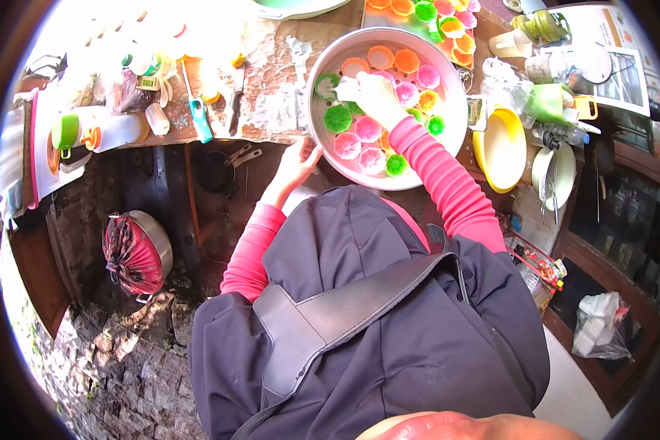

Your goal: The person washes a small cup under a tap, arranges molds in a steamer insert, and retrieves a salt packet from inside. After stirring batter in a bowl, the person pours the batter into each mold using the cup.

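A wide, pale round pan (451, 139) with small holes in its bottom sits at the table edge. Several fluted cups in orange, pink and green stand inside it, such as a green cup (337, 119) and a pink cup (347, 145). Reaching over the pan, my right hand (374, 95) is washed out by glare. Its fingers look pressed together around something whitish beside the upper-left green cup (326, 86). My left hand (295, 170) is at the table edge by the pan's left rim, holding nothing, thumb and fingers apart.
More coloured cups (425, 11) lie on a tray behind the pan. A yellow basin (502, 150) stands to the right. On the left are a turquoise-handled tool (199, 121), a knife (235, 103) and bottles (121, 130). Below hangs a pot in red cloth (136, 253).
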The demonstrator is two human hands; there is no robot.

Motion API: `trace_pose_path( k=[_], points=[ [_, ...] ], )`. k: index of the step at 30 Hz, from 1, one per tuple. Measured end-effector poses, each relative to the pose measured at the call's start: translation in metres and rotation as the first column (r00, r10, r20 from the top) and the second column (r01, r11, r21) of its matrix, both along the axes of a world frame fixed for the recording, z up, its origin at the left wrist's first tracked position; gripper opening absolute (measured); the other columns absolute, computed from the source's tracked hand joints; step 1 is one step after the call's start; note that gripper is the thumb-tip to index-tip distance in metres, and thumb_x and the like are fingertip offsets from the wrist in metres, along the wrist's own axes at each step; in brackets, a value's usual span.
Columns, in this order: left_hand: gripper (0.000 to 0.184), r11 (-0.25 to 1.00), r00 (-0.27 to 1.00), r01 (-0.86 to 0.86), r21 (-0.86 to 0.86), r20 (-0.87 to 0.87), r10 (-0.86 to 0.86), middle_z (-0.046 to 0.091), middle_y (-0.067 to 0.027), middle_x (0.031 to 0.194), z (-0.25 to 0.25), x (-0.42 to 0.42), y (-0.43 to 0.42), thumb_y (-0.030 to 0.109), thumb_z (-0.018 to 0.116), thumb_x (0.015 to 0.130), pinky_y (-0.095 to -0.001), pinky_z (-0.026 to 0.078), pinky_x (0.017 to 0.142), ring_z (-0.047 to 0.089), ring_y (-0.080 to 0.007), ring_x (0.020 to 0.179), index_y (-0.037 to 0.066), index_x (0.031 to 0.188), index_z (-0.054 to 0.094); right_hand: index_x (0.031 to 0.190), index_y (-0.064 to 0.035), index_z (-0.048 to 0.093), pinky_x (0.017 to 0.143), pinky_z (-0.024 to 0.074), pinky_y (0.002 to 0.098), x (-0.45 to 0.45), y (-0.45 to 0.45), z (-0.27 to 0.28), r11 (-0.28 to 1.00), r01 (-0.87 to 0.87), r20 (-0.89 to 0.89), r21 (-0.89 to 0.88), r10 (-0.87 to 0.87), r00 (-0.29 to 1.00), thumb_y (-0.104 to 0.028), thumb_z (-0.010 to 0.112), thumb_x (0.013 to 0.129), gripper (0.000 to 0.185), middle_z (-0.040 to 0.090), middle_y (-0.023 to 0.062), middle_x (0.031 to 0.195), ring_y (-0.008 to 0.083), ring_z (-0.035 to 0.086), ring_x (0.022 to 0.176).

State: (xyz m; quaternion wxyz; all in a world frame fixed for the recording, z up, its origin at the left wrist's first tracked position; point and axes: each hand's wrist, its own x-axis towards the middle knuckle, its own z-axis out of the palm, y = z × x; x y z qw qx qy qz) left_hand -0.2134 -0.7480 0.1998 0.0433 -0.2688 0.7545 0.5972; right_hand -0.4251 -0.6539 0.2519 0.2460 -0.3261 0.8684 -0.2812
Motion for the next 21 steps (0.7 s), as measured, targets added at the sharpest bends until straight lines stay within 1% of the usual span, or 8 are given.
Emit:
trace_pose_path(
  k=[7,11,13,14,16,20,21],
  points=[
    [0.029,1.0,1.0,0.002,0.004,-0.009,-0.002,0.061,-0.0142,0.078,0.0,0.0,-0.001,0.025,0.056,0.084,-0.0292,0.046,0.066,0.059,-0.0172,0.071,-0.003,0.089,0.049,0.082,-0.0029,0.06,0.071,0.0458,0.0379,-0.002,0.004,0.001,1.0,-0.013,-0.079,0.008,0.014,0.997,-0.036,0.061,0.071,0.035,0.061,0.0175,0.081,0.031,0.059,0.079],
    [0.029,1.0,1.0,0.004,0.003,-0.013,-0.004,0.061,-0.014,0.078,0.003,0.0,-0.001,0.025,0.056,0.084,-0.029,0.046,0.066,0.059,-0.0172,0.071,-0.003,0.09,0.05,0.083,-0.0033,0.061,0.071,0.0463,0.0367,-0.001,0.005,0.009,1.0,-0.027,-0.081,-0.005,0.027,0.996,-0.034,0.061,0.072,0.033,0.062,0.0164,0.081,0.0297,0.06,0.079],
    [0.03,1.0,1.0,0.012,-0.014,-0.011,-0.012,0.06,-0.0138,0.078,0.006,0.0,-0.001,0.026,0.055,0.084,-0.029,0.046,0.066,0.058,-0.017,0.07,-0.003,0.091,0.051,0.082,-0.0025,0.061,0.07,0.0468,0.0355,0.0,0.005,0.014,0.996,-0.091,-0.155,-0.004,0.089,0.984,-0.033,0.063,0.071,0.033,0.062,0.0163,0.081,0.0291,0.061,0.078],
    [0.03,0.999,1.0,0.018,-0.031,-0.009,-0.018,0.06,-0.0137,0.078,0.008,0.0,-0.002,0.026,0.055,0.084,-0.029,0.046,0.065,0.058,-0.0168,0.069,-0.003,0.091,0.051,0.082,-0.0025,0.061,0.07,0.0468,0.0355,-0.001,0.005,0.012,0.996,-0.09,-0.155,-0.005,0.089,0.984,-0.033,0.063,0.071,0.033,0.062,0.0163,0.081,0.0291,0.061,0.078],
    [0.03,0.999,1.0,0.022,-0.037,-0.007,-0.022,0.06,-0.0134,0.077,0.011,-0.001,-0.002,0.026,0.055,0.084,-0.029,0.046,0.064,0.057,-0.0167,0.068,-0.003,0.092,0.051,0.08,-0.0009,0.061,0.069,0.047,0.0354,-0.002,0.007,0.008,0.998,0.017,-0.05,-0.065,-0.02,0.999,-0.033,0.065,0.07,0.034,0.062,0.0162,0.077,0.0292,0.061,0.076],
    [0.031,0.999,1.0,0.026,-0.037,-0.006,-0.026,0.059,-0.0124,0.075,0.01,-0.001,-0.002,0.026,0.054,0.085,-0.0287,0.045,0.062,0.056,-0.0159,0.066,-0.003,0.095,0.052,0.077,0.0,0.059,0.067,0.0466,0.0359,-0.004,0.009,0.002,0.994,0.039,-0.07,-0.104,-0.046,0.996,-0.032,0.067,0.07,0.034,0.06,0.0169,0.073,0.0298,0.06,0.073],
    [0.031,0.999,1.0,0.026,-0.037,-0.006,-0.027,0.059,-0.0124,0.075,0.011,-0.001,-0.001,0.026,0.054,0.085,-0.0287,0.045,0.062,0.056,-0.0159,0.066,-0.003,0.095,0.052,0.075,-0.0004,0.058,0.066,0.0462,0.0364,-0.005,0.01,0.0,0.997,0.029,-0.103,-0.065,-0.036,0.994,-0.031,0.067,0.07,0.033,0.059,0.0169,0.071,0.0301,0.06,0.071]
  ],
)
